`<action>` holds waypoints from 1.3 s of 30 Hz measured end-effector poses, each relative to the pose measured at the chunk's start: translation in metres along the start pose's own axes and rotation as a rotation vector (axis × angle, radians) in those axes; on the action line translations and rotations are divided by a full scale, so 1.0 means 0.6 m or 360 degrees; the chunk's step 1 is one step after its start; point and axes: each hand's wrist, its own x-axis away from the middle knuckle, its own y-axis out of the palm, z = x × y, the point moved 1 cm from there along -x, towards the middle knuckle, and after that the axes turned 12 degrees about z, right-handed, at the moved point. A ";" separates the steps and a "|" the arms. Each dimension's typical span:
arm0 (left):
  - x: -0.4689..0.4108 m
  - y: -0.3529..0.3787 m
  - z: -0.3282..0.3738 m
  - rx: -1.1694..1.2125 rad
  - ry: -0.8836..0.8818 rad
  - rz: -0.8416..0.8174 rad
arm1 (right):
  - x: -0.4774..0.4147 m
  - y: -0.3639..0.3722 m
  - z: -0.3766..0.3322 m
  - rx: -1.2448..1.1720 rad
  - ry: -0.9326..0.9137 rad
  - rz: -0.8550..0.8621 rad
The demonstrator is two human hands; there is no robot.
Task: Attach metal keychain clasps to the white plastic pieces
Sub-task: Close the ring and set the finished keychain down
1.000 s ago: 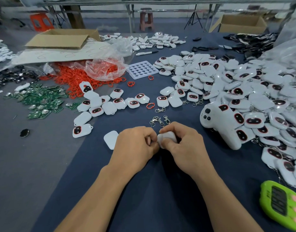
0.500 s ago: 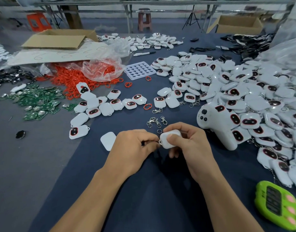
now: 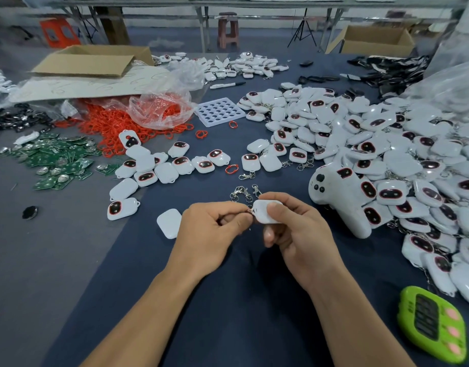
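Observation:
My right hand [image 3: 299, 234] grips a white plastic piece [image 3: 265, 213] between thumb and fingers, just above the dark blue cloth. My left hand [image 3: 212, 229] pinches a small metal clasp ring [image 3: 249, 211] at the piece's left corner; most of the clasp is hidden in my fingers. A few loose metal clasps [image 3: 241, 193] lie just beyond my hands. Another white piece [image 3: 170, 223] lies flat to the left of my left hand. A large heap of white pieces with clasps [image 3: 387, 154] fills the right side.
A white game-controller-shaped item [image 3: 336, 197] sits right of my hands, a green timer [image 3: 432, 329] at bottom right. Red rings in a plastic bag [image 3: 138, 117], green circuit boards [image 3: 56, 160], a white hole tray [image 3: 219, 111] and a cardboard box [image 3: 90, 60] lie farther back and left.
My hands have come slightly apart: the white piece now shows in my right hand's grip, and my left fingers work the ring at its corner.

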 end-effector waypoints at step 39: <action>0.006 0.016 -0.004 -0.0851 0.0415 0.0011 | 0.011 0.009 0.027 0.0585 -0.0539 0.0251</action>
